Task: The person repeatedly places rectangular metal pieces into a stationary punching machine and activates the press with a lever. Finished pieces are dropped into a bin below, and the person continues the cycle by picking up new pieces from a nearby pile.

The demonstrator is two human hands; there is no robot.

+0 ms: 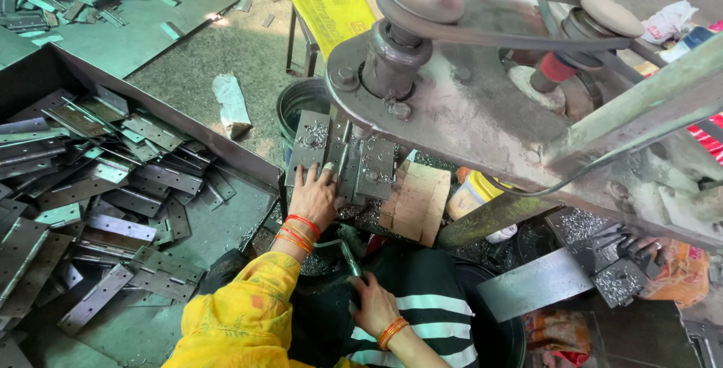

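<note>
My left hand point(312, 193) lies flat on the drill press table point(373, 164), fingers pressing a grey metal hinge plate point(309, 140) under the machine head. My right hand point(373, 302) sits low by my lap, closed around the end of a grey metal lever point(343, 251). Metal shavings cover the press table. Orange bangles ring both wrists, and a yellow sleeve point(241, 315) covers my left arm.
A metal tray point(226, 225) at left holds several loose hinge plates point(105, 180). The belt-driven drill head point(422, 6) looms above. A wooden block point(416, 202), a yellow bottle point(471, 191), a dark bucket point(297, 104) and a yellow-topped stool point(327, 10) stand nearby.
</note>
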